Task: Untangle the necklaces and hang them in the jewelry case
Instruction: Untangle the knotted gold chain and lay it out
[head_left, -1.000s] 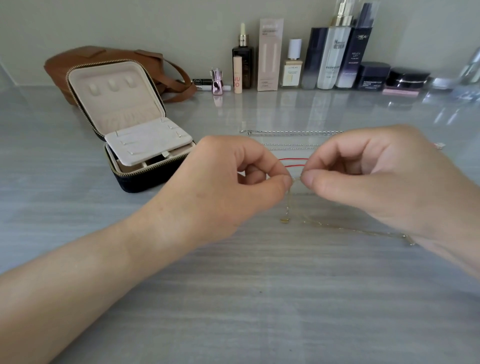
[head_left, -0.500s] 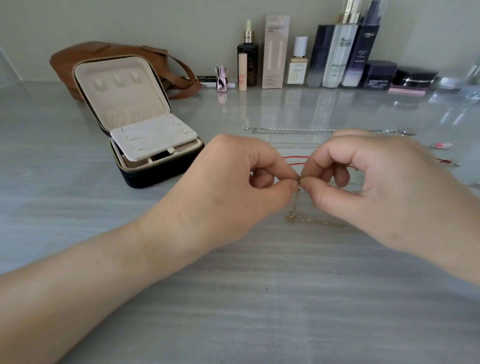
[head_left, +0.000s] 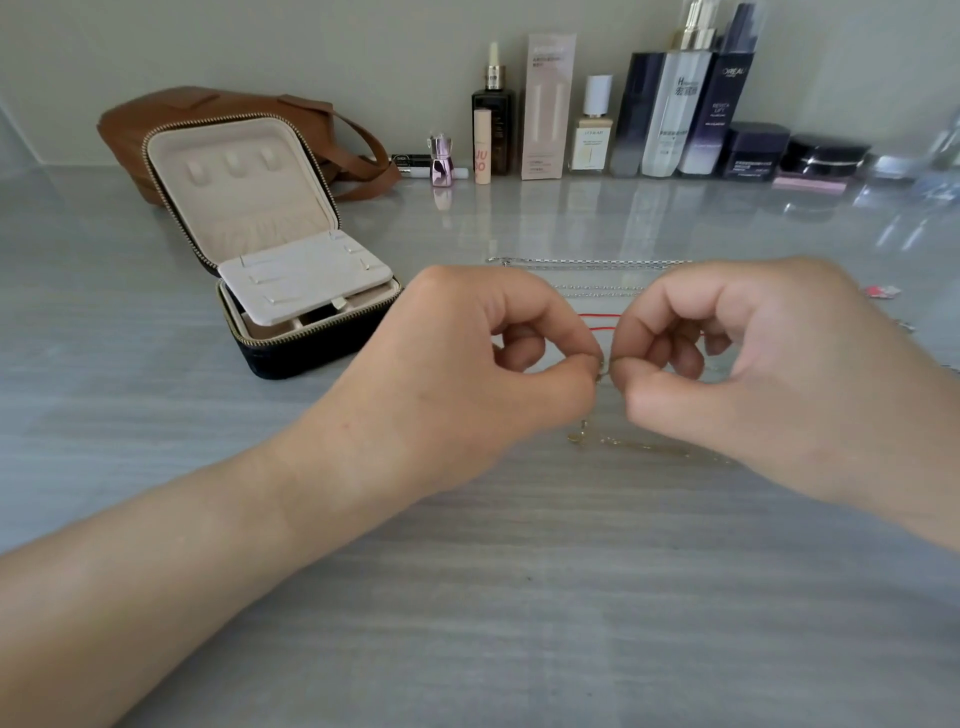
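Observation:
My left hand (head_left: 467, 364) and my right hand (head_left: 753, 364) meet at the table's middle, each pinching the end of a thin gold necklace (head_left: 623, 444) between thumb and forefinger. Its small pendant and chain trail on the table below my fingers. Behind my hands lie two silver chains (head_left: 587, 262) and a red cord (head_left: 597, 321), stretched straight. The jewelry case (head_left: 270, 249) stands open to the left, cream lining, three hooks in its raised lid, a flap over the lower tray.
A brown leather bag (head_left: 218, 111) sits behind the case. Several cosmetic bottles and jars (head_left: 670, 109) line the back wall. Small red bits (head_left: 880, 291) lie at the right. The grey table (head_left: 519, 597) stretches toward me.
Both hands have drawn slightly closer together and lower, still pinching the gold chain; more of the chain has gathered on the table under the right hand.

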